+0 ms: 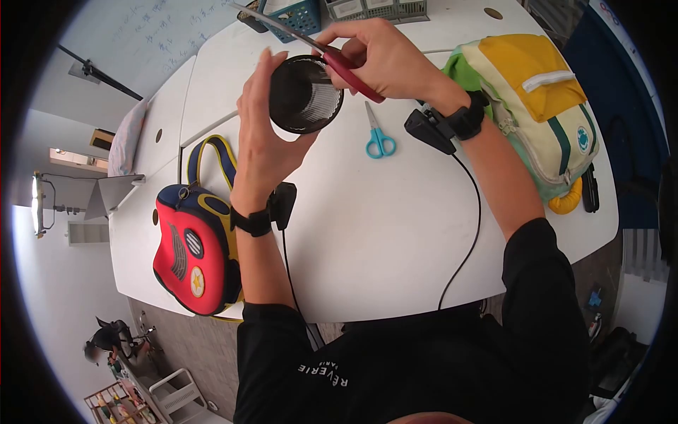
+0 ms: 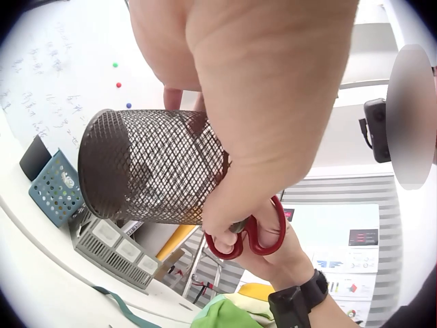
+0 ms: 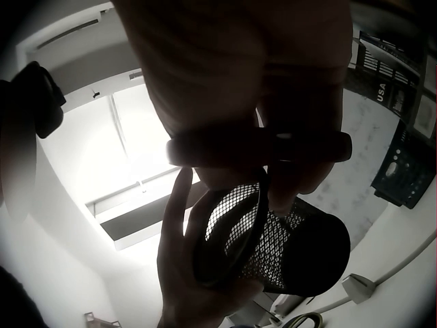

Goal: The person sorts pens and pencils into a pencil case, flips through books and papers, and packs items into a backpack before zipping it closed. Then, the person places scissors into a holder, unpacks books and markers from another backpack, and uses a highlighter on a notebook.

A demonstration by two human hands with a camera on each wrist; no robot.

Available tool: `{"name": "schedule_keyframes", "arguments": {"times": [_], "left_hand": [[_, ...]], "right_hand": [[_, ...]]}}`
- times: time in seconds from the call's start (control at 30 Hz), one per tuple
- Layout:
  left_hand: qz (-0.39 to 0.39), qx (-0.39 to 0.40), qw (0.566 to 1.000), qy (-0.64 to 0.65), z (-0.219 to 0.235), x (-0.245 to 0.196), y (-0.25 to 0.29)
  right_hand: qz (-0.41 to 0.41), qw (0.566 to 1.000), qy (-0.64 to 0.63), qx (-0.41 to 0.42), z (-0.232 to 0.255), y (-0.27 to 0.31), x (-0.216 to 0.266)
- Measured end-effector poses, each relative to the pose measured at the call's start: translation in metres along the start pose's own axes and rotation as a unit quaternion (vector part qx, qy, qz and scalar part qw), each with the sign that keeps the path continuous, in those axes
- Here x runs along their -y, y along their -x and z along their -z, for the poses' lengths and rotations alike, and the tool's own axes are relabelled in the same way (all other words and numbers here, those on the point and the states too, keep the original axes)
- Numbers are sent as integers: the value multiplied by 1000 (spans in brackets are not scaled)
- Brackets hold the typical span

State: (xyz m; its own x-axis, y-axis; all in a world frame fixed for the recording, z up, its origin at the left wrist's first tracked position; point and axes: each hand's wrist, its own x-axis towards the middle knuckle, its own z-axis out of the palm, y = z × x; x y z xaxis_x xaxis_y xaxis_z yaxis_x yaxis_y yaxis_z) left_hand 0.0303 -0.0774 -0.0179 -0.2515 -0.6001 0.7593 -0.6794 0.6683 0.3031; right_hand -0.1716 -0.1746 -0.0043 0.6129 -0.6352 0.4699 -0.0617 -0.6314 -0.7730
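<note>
My left hand [image 1: 258, 152] grips a black mesh pen cup [image 1: 305, 113] above the table, its open mouth facing the head camera. In the left wrist view the cup [image 2: 157, 167] lies sideways, with its solid dark base band toward the left. Red-handled scissors [image 1: 347, 73] are held in my right hand [image 1: 395, 60], right at the cup's rim. Their blades point up and left, beyond the cup, in the head view. On the table below lies a second pair of scissors [image 1: 380, 144] with teal handles.
To the left rests a red and navy kids' bag [image 1: 187, 247]. A yellow, cream and green backpack [image 1: 551, 106] lies at the right. At the back stand a blue basket [image 1: 300, 20] and a grey crate [image 1: 381, 10]. Cables from the wrist cameras trail across the white table [image 1: 367, 247].
</note>
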Motion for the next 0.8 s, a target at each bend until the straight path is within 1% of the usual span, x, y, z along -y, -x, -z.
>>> {"name": "schedule_keyframes", "arguments": {"times": [0.03, 0.1, 0.13, 0.17, 0.27, 0.3, 0.33, 0.37, 0.43, 0.47, 0.5, 0.57, 0.6, 0.63, 0.67, 0.7, 0.73, 0.77, 0.8], "left_hand": [[-1, -1, 1000, -1, -1, 0, 1], [77, -4, 996, 51, 1, 1, 1], [97, 47, 994, 14, 6, 7, 4], [95, 45, 994, 26, 6, 10, 4], [162, -11, 979, 123, -14, 14, 27], [187, -35, 969, 155, -25, 15, 41], [247, -79, 945, 201, -42, 24, 62], [313, -84, 919, 226, -47, 17, 72], [356, -94, 908, 201, -48, 10, 83], [369, -91, 905, 191, -48, 9, 87], [373, -102, 902, 193, -46, 11, 91], [426, -57, 867, 250, -37, 4, 88], [432, -81, 846, 302, -37, 4, 91], [431, -73, 844, 311, -35, 1, 91], [452, -98, 780, 420, -31, -3, 88], [468, -126, 704, 518, -28, -6, 86], [455, -117, 686, 556, -27, -7, 87], [458, -122, 687, 552, -28, -5, 87], [431, -120, 649, 616, -32, -3, 88]], "right_hand": [[-2, 1000, -22, -12, 1, 1, 0], [7, 999, -40, -21, 2, -1, 4], [-17, 996, -85, -13, 2, -1, 5], [-43, 991, -129, -4, 1, -1, 7], [-52, 994, -93, 3, 1, 1, 16], [-63, 995, -76, 8, 0, 1, 15], [-58, 997, -51, -2, -2, 1, 9], [-55, 997, -46, 5, -5, 3, 2], [-73, 997, 14, -15, -7, 4, -10], [-96, 995, 7, -18, -8, 8, -11], [-135, 990, -22, -21, -11, 15, -17], [-230, 973, -18, -12, -17, 33, -11], [-205, 978, -34, -33, -24, 47, -19], [-184, 980, -49, -57, -31, 66, -26], [-211, 976, -33, -30, -29, 78, -11], [-216, 975, -31, -31, -33, 89, -8], [-197, 977, -65, -49, -38, 100, -8], [-176, 977, -101, -64, -43, 104, -5], [-193, 978, -64, -57, -40, 109, 0]]}}
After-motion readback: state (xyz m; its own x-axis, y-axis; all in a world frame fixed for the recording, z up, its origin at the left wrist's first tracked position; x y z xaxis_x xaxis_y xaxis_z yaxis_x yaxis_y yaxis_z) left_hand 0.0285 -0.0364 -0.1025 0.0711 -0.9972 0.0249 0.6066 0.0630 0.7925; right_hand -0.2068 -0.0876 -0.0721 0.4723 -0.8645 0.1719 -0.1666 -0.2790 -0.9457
